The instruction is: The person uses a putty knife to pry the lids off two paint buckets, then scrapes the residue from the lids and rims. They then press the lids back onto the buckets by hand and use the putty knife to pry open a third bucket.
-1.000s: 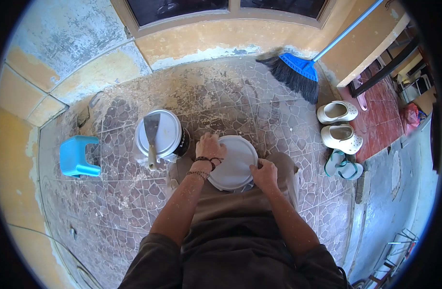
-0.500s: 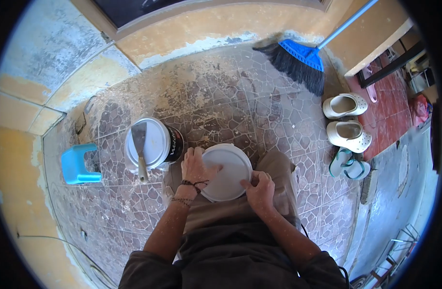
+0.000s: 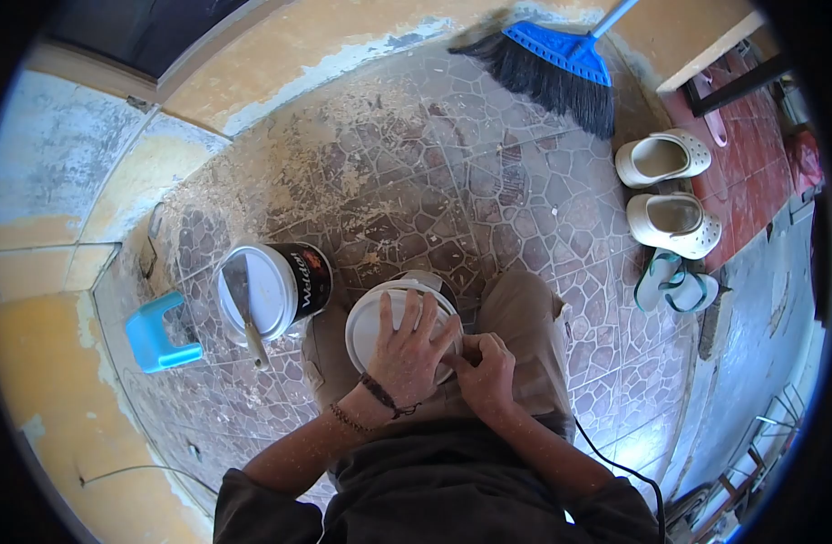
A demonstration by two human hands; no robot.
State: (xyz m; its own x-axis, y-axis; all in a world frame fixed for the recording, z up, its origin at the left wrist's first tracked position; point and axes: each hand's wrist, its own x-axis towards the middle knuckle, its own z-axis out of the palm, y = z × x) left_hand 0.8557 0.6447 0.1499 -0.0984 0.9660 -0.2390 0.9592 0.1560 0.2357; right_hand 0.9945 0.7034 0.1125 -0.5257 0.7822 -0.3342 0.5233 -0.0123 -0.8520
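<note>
A round tub with a white lid (image 3: 365, 332) sits between the person's knees. My left hand (image 3: 405, 354) lies on top of this lid with its fingers spread. At the lid's right edge, my right hand (image 3: 484, 367) has its fingers curled in a pinch against the rim; whether it grips the rim itself is hard to make out. To the left stands a black-labelled paint bucket (image 3: 312, 279) with a white lid, and a scraper (image 3: 244, 304) rests across it, its handle over the near edge.
A light-blue stool (image 3: 158, 334) is at the far left. A blue broom (image 3: 561, 59) leans at the top right. White clogs (image 3: 674, 222) and green-strapped flip-flops (image 3: 674, 283) lie on the right. Flaking debris is scattered on the stone-patterned floor near the wall.
My left hand has moved from the lid's left side onto its top, fingers now spread. My right hand stays at the right rim. The camera view has shifted and turned.
</note>
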